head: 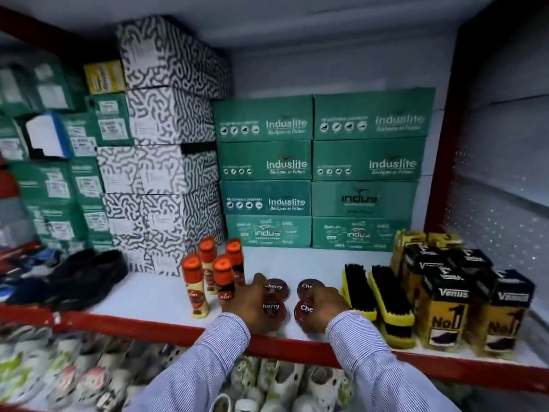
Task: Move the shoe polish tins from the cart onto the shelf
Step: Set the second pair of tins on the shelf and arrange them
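Dark red round shoe polish tins sit on the white shelf point(154, 295), two in a back row and two at the front. My left hand point(249, 307) grips the front left tin point(274, 307) near the shelf's red front edge. The back left tin point(277, 288) stands just behind it. My right hand point(322, 307) holds the front right tin point(304, 310), with the back right tin point(309, 286) behind. Both hands cover part of their tins. The cart is out of view.
Orange-capped polish bottles point(221, 281) stand just left of my left hand. Yellow shoe brushes point(386, 298) lie right of my right hand, with black and yellow boxes point(445, 307) beyond. Green shoe boxes point(315, 173) fill the back. Black shoes point(89, 275) lie at left.
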